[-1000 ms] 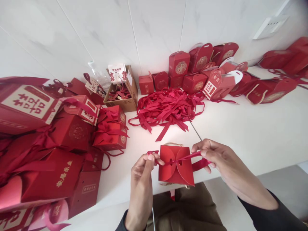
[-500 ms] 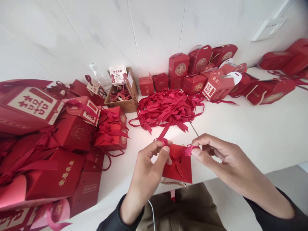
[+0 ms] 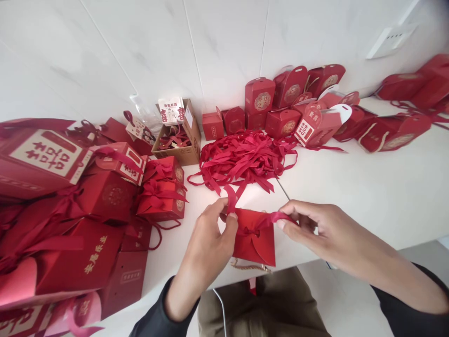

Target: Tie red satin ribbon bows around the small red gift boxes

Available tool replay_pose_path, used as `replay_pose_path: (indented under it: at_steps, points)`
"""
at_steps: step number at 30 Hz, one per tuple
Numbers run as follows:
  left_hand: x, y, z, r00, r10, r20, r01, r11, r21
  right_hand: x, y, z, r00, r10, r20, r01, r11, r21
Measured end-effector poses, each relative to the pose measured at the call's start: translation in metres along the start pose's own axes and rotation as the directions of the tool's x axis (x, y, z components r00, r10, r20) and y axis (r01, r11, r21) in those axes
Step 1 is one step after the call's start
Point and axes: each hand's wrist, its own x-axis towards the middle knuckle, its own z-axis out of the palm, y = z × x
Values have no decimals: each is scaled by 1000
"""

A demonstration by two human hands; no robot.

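Note:
A small red gift box (image 3: 257, 248) sits at the near edge of the white table, with a gold cord showing at its near side. A dark red ribbon (image 3: 251, 230) is knotted across its top. My left hand (image 3: 206, 238) pinches one side of the ribbon between thumb and fingers, and a loose tail stands up above the fingertips. On the other side, my right hand (image 3: 315, 224) pinches the ribbon and stretches it to the right. Both hands are just above the box, left and right of it.
A heap of loose red ribbons (image 3: 245, 159) lies beyond the box. Red gift boxes with bows (image 3: 163, 196) are piled at left, beside a cardboard box (image 3: 184, 154) of small items. More red boxes (image 3: 287, 121) stand along the wall at back right.
My hands have moved apart, the left one leftward and the right one rightward. The ribbon between them is drawn out and the knot shows more plainly. The box has shifted slightly left.

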Motion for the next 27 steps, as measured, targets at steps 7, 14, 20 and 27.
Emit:
replay_pose_path:
  at_steps: [7,14,20,27]
  points:
    - [-7,13,0,1000,-20,5,20,913,-409,-1,-14,-2,990,-110,87,86,965,248]
    - [-10,10,12,995,-7,-97,-50,813,-580,1,-21,8,997,-58,48,43,963,266]
    - [-17,-6,7,970,182,-161,-216,949,-231,0,-4,10,997,-25,67,-1,931,364]
    - [-12,-21,8,761,495,-419,-336,853,399,-1,-1,12,994,-103,34,83,925,370]
